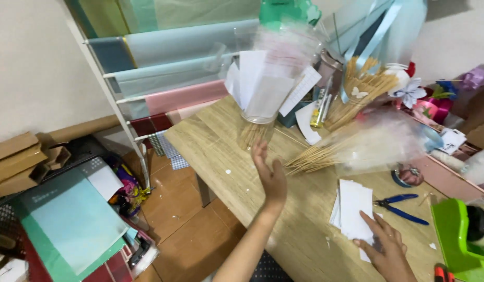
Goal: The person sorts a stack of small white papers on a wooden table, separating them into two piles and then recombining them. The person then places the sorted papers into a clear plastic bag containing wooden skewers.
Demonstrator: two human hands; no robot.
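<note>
Paper (355,207) lies in a small white stack on the wooden counter (236,172), and your right hand (385,248) rests flat on its near corner, fingers spread, pressing rather than pinching; that grip is open, with nothing clasped. Your left hand (271,175) is raised off the counter with the palm open and the fingers straight, holding nothing. It sits just below and near a clear jar (263,112) stuffed with white paper slips and thin sticks, which stands toward the counter's far-left edge; you cannot tell from the blur whether the fingertips touch the glass. The jar is above and slightly left of your left grip, while the paper stack lies directly under your right one. Between the two hands, a bundle of wooden skewers (317,156) in a clear wrapper lies on its side, tips pointing toward your left hand. Blue-handled pliers (401,206) lie just right of the paper stack. A green tape dispenser (461,237) stands at the right edge, and a rack of coloured paper sheets (168,68) rises behind the counter on the left.
</note>
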